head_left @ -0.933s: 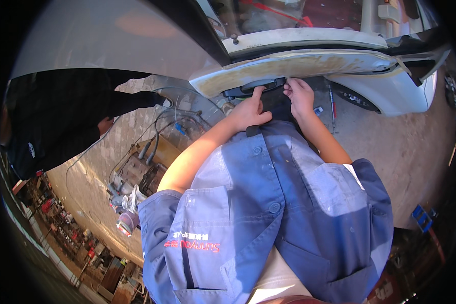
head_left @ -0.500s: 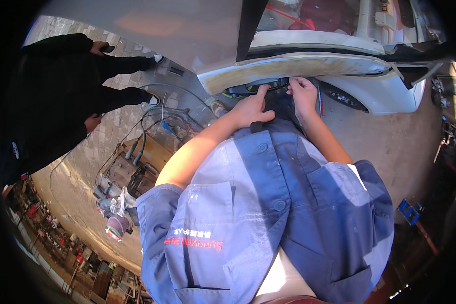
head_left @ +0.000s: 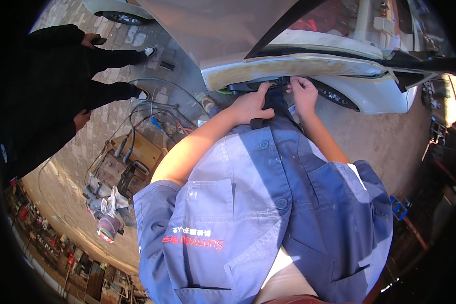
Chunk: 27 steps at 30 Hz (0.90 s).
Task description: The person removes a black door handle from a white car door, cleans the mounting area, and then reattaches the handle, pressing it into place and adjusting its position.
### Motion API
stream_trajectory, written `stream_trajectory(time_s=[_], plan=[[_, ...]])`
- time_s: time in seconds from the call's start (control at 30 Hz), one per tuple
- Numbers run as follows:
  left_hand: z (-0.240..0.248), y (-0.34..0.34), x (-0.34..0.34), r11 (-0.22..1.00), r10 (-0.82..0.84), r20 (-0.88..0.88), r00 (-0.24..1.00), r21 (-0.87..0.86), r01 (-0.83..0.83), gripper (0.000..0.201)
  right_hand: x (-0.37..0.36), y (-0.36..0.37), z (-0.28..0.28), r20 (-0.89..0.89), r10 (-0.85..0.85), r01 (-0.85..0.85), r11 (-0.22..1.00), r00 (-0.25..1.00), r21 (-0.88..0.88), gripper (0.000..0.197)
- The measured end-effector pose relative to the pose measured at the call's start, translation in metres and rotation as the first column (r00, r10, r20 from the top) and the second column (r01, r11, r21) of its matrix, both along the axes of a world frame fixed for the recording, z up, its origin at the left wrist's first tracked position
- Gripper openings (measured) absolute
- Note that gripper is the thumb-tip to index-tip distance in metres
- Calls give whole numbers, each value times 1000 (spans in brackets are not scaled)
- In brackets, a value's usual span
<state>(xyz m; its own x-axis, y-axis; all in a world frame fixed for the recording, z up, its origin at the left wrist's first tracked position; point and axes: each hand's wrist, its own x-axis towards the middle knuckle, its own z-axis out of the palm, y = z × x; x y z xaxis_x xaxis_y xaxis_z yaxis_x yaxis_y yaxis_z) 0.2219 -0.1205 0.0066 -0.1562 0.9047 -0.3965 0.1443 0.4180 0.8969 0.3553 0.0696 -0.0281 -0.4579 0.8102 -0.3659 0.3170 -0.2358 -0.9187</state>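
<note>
**Dark bumper opening under both hands at the top of the frame**

The dark bumper opening [head_left: 268,83] sits in the upper middle of the frame, just under the scuffed cream edge of the white car panel [head_left: 299,63]. Nearest the camera, a blue work shirt [head_left: 268,213] fills the lower centre, and two bare forearms run up from it toward the car.

The left hand [head_left: 251,104] lies against the lower lip of the opening, its grip curled, with a finger stretched up into the dark gap. The right hand [head_left: 304,93] is just beside it, fingers folded in at the same edge. Whether either hand actually clamps a part I cannot tell, since the fingertips are hidden in shadow.

From here, fingers tucked into a narrow gap behind a worn panel edge could be pinched or scraped if the panel shifts or springs back. Working by feel in that shadow, a small part could also slip and drop to the ground.

Further out, the ground is grey brick paving [head_left: 177,86], sunlit and dusty. A tangle of hoses and cables [head_left: 152,119] trails across it to a grimy machine [head_left: 119,167] with a rag, at the left of the frame. Another person in dark clothing [head_left: 50,91] stands at the upper left, feet near the hoses.
</note>
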Motion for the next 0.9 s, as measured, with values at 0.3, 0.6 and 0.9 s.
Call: stream_trajectory(time_s=[0.3,0.6,0.9], plan=[[1,1,-3,1000,-12,19,1000,-15,12,98,0,4,1,101,78,-86,993,992,81,18],[-1,-1,-2,1000,1,35,999,27,-2,93,9,16,9,303,300,-426,672,904,606,13],[-2,-1,0,1000,7,28,1000,23,-7,92,-9,-5,13,98,-34,37,999,995,-33,18]])
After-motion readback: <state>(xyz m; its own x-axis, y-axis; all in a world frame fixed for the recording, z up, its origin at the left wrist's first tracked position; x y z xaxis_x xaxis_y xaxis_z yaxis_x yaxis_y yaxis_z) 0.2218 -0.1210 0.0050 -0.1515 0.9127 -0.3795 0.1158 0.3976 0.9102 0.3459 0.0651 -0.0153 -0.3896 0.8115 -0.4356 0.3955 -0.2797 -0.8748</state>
